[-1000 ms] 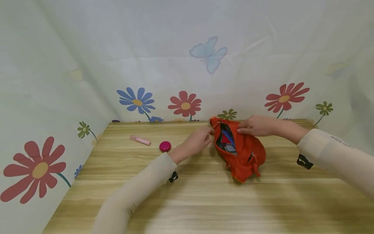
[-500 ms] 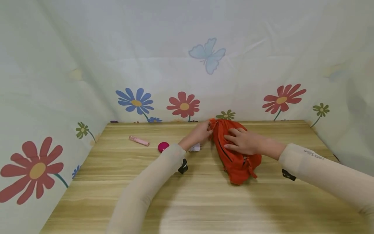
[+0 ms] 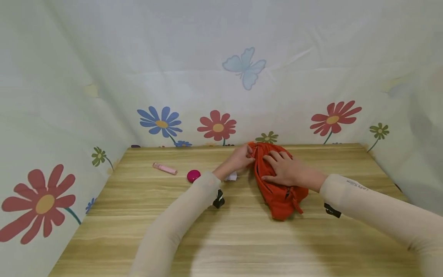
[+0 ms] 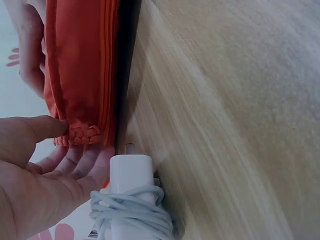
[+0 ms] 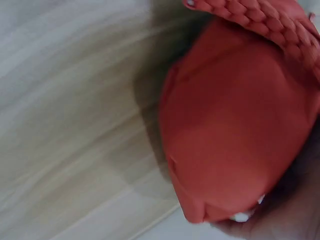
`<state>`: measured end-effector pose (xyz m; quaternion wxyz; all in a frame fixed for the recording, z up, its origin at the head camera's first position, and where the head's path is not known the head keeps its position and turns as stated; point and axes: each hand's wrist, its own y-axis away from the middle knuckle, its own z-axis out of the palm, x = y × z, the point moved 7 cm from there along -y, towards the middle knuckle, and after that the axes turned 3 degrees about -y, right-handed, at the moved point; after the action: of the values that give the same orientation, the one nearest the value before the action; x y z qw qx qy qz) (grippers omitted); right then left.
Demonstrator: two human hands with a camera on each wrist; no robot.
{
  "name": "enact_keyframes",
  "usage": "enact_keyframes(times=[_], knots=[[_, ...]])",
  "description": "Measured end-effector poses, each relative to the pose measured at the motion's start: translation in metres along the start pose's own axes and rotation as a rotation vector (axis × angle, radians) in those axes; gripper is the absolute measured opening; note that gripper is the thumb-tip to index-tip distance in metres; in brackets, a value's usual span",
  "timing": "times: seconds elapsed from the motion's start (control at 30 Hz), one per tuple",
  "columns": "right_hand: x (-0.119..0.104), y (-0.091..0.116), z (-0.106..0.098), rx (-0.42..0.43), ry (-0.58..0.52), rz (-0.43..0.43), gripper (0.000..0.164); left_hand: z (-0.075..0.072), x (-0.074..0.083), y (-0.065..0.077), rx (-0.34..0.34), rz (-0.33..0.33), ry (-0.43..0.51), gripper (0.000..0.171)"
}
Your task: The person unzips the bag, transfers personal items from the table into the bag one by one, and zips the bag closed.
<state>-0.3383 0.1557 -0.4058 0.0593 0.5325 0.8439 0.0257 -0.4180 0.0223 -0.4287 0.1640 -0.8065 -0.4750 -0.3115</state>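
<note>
A red-orange fabric bag [image 3: 273, 196] lies on the table with its zippered mouth drawn together. My left hand [image 3: 238, 158] is at its far left end. In the left wrist view, thumb and fingers pinch a braided pull [image 4: 82, 135] beside the zipper [image 4: 106, 65]. My right hand [image 3: 288, 171] rests on the bag's upper side with fingers spread. A corner of that hand shows beside the bag [image 5: 230, 125] in the right wrist view. Just below my left hand lies a white charger [image 4: 131, 172] with its cable wound round it, mostly hidden in the head view.
On the wooden table [image 3: 242, 246], a round magenta case [image 3: 193, 176] lies left of my left wrist. Farther left is a slim pink tube [image 3: 165, 168]. A flower-printed curtain [image 3: 187, 77] rises behind the table and along its sides.
The bag's mouth, gaping one second ago with items visible inside, has come together. My right hand has moved left from the opening's edge onto the bag. The left hand stays near the far end.
</note>
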Motion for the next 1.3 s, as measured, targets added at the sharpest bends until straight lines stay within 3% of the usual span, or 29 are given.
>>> enact_keyframes(times=[0.1, 0.2, 0.3, 0.37, 0.53, 0.7, 0.83, 1.13, 1.3], knots=[[0.005, -0.007, -0.010, 0.003, -0.100, -0.032, 0.072, -0.003, -0.002, 0.003, 0.002, 0.005, 0.018, 0.024], [0.013, -0.016, -0.028, 0.058, -0.187, -0.087, 0.053, -0.009, -0.001, 0.005, 0.013, 0.022, 0.038, 0.026], [0.020, -0.026, -0.041, 0.117, -0.191, -0.141, 0.044, -0.015, -0.003, 0.008, 0.027, 0.028, 0.043, 0.028], [0.024, -0.033, -0.043, 0.110, -0.178, -0.173, 0.048, -0.016, -0.005, 0.008, 0.034, 0.025, 0.038, 0.027], [0.028, -0.047, -0.030, -0.024, -0.188, -0.180, 0.067, -0.018, -0.007, 0.008, 0.039, 0.037, 0.035, 0.024], [0.026, -0.057, -0.018, -0.173, -0.159, -0.152, 0.072, -0.019, -0.005, 0.009, 0.019, 0.033, 0.094, 0.027], [0.023, -0.062, -0.020, -0.287, -0.104, -0.127, 0.077, -0.021, -0.003, 0.009, 0.017, 0.028, 0.122, 0.028], [0.023, -0.071, -0.023, -0.429, -0.036, -0.091, 0.085, -0.020, 0.003, 0.021, -0.036, 0.041, 0.249, 0.029], [0.023, -0.072, -0.021, -0.457, -0.010, -0.069, 0.085, -0.022, 0.012, 0.029, -0.060, 0.053, 0.242, 0.025]])
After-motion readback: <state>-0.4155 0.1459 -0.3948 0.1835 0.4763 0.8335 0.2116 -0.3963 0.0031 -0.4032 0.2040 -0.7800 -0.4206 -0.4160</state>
